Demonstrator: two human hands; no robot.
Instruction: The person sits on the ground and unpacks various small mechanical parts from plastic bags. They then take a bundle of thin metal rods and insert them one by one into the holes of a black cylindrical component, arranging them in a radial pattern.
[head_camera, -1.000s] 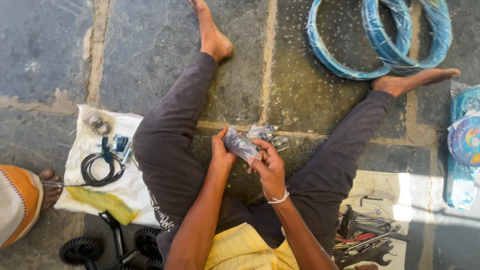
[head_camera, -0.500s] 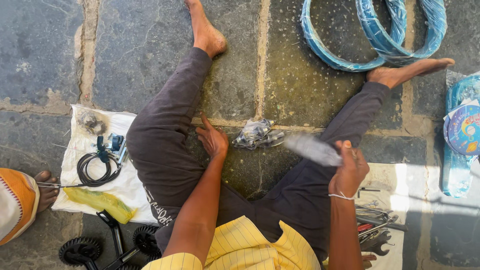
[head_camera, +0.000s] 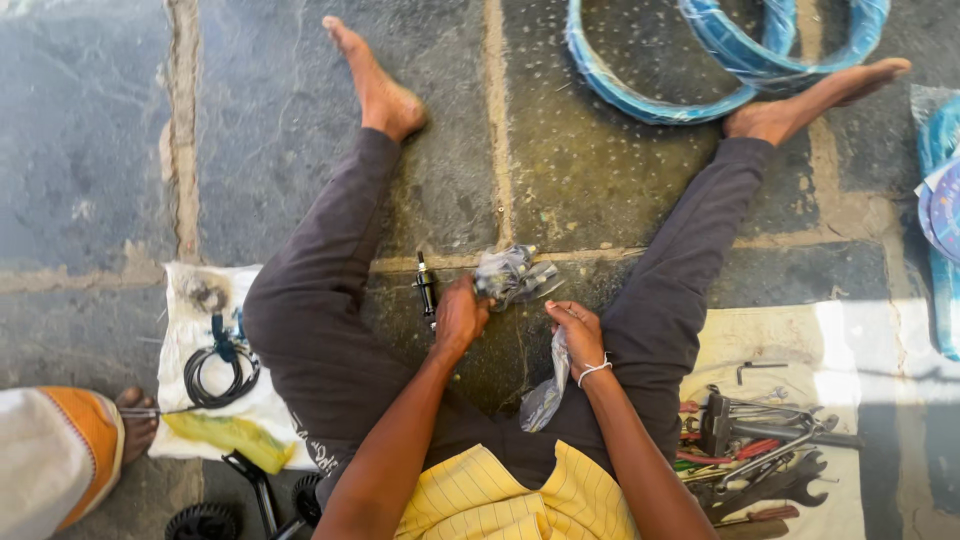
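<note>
The bundle of metal parts (head_camera: 512, 276) on the stone floor between the legs is wrapped in clear plastic, so its pieces are hard to make out. The left hand (head_camera: 460, 318) has its fingers curled at the bundle's edge, though whether they grip it cannot be told. The right hand (head_camera: 578, 335) has its fingers closed on a clear plastic bag (head_camera: 546, 392) that hangs down toward the lap.

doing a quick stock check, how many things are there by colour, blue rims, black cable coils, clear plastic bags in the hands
blue wrapped rims at the top: 2
black cable coil on the white cloth: 1
clear plastic bags: 2, one with parts at the left hand, one empty bag in the right hand
total: 5
</note>
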